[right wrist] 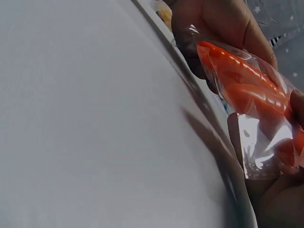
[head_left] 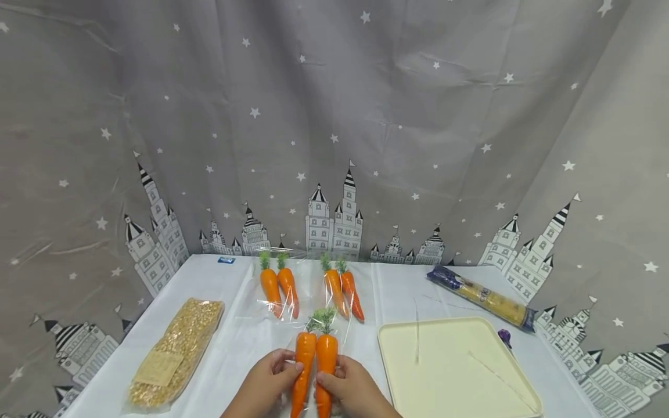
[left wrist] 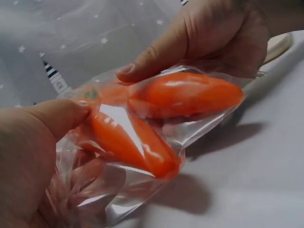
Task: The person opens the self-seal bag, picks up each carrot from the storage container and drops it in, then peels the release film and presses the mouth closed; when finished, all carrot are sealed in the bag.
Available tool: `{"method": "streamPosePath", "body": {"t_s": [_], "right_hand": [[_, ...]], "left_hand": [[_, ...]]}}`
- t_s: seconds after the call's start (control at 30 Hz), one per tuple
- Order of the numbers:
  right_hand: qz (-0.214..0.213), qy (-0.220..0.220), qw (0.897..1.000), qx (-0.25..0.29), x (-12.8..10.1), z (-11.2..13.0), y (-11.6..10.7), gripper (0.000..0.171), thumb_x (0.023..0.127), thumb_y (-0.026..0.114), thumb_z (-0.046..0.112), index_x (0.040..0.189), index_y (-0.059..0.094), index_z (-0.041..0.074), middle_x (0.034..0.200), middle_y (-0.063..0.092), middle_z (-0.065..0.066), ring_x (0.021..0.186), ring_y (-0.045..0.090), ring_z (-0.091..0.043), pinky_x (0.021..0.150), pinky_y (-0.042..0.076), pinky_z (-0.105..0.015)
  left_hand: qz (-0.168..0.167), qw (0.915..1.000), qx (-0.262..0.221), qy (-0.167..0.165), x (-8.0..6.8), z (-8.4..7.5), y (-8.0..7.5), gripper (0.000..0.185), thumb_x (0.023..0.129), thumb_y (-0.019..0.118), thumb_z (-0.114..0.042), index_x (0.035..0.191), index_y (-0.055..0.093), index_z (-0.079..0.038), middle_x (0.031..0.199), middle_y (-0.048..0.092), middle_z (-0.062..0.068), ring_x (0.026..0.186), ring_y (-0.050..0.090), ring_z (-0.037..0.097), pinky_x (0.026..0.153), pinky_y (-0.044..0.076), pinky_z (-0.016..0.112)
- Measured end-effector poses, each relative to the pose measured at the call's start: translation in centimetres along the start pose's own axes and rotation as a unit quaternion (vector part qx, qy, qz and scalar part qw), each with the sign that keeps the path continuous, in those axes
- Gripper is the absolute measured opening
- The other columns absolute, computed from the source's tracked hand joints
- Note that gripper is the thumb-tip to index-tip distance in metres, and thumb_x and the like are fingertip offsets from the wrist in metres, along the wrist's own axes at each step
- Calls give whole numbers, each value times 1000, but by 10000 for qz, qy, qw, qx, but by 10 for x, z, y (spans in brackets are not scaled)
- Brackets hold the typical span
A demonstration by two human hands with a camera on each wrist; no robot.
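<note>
Both hands grip a clear plastic bag (left wrist: 118, 190) holding two orange carrots with green tops, at the front middle of the table in the head view. My left hand (head_left: 269, 380) pinches the bag at its left carrot (head_left: 303, 366), thumb on top. The thumb of my right hand (head_left: 358, 386) presses over the right carrot (head_left: 326, 363). In the left wrist view the carrots' tips spread apart inside the shiny film. The right wrist view shows the bagged carrots (right wrist: 247, 76) between the hands. Fingers beneath the bag are partly hidden.
Behind lie two more bagged pairs, left carrots (head_left: 270, 287) and right carrots (head_left: 334, 287). A bag of yellow grains (head_left: 177, 342) lies left. At right are a cream tray (head_left: 444, 371), a pasta pack (head_left: 486, 296) and a small purple item (head_left: 504, 337). A blue packet (head_left: 226, 260) lies far left.
</note>
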State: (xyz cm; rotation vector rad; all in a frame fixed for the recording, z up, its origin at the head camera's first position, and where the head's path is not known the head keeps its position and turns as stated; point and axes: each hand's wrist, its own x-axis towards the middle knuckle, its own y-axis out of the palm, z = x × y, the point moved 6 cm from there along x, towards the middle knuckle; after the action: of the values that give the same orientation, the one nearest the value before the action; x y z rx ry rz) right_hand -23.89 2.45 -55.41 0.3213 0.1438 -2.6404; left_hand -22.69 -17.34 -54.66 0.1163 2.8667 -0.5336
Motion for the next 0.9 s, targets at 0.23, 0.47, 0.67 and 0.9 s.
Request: {"method": "streamPosePath", "body": {"t_s": [0.23,0.47,0.67,0.9], "right_hand": [[595,10,9969,511,6,-4,23,54,99,73,25,144,54,2,106,78,-9,92,77,-20,77,65,-35],[953,-114,9949,297,0,-8,25,46,98,72,19,139,58,3,106,79,-8,90,76,-17,81,62,-28],[675,-299,9972,-85,-3,-6,20,47,95,76,19,136,60,2,101,78,-6,88,74,-16,77,60,-25],[503,-308,9982,119,-9,-8,16,56,93,77,13,142,55,-1,94,78,-10,80,74,-15,69,58,-22]], "left_hand": [[-251,9996,19,-114,-5,10,-22,63,95,72,-53,128,64,0,98,76,1,85,68,17,71,57,34],[-14,9988,-461,-142,-16,22,-27,58,97,74,-42,127,59,6,92,72,4,82,68,19,70,59,34],[-614,9981,62,-55,-19,23,-32,53,95,76,-43,123,64,1,95,73,4,83,69,18,72,59,35],[-967,9921,800,-40,-21,22,-31,45,91,78,-50,113,70,-11,106,75,4,93,64,18,80,57,44]]}}
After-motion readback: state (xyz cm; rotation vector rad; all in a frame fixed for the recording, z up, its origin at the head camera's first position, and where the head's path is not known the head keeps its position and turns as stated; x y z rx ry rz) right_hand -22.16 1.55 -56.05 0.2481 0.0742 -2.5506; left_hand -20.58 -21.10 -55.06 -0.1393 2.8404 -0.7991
